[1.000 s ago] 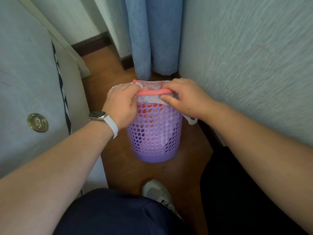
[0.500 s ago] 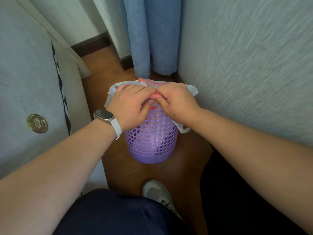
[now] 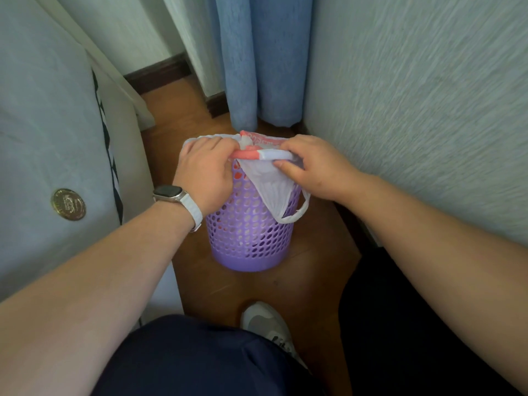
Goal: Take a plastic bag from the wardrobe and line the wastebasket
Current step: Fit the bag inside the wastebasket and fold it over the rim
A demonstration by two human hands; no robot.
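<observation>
Plastic bag point(image 3: 270, 184), now spread wider over the wastebasket point(image 3: 248, 238) rim; my left hand point(image 3: 204, 172) at 9 o'clock, right hand point(image 3: 317, 167) at 3, parted since touching, fingers closed pinching its edge. Lining nearly seated.

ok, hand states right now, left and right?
Left hand: closed on the plastic bag edge at the wastebasket rim.
Right hand: closed on the same bag edge, opposite side.

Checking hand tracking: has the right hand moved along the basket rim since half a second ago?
Yes. The right hand has slid away from the left hand, toward the wall, along the wastebasket rim.
</observation>
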